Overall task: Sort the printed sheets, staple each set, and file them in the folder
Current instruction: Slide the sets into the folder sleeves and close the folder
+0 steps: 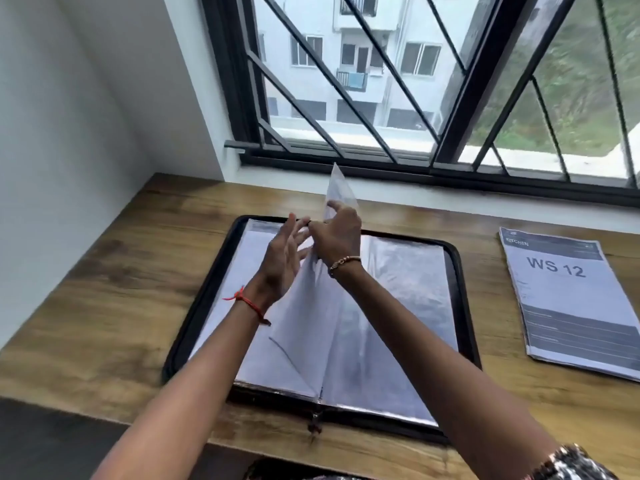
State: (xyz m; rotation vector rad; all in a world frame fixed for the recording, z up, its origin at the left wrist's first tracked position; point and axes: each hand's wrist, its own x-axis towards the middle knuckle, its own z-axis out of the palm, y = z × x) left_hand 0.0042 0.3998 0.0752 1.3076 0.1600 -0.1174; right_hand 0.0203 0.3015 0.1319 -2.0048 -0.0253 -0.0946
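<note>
Forearms (166, 393) reach over the open folder (398, 306). Right hand (337, 237) pinches a raised clear sleeve (339, 188); left hand (284, 261) is spread flat beside it. Filing judged under way: one printed set (568, 306) lies unfiled on the desk (104, 271).

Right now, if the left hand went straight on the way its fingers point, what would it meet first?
Probably the right hand, which pinches the lifted plastic sleeve just beyond the left hand's fingertips; depth is hard to judge.

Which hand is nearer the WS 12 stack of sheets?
Right. The right hand pinches a raised sleeve over the folder, left of the stack; the left hand lies open further left.
</note>
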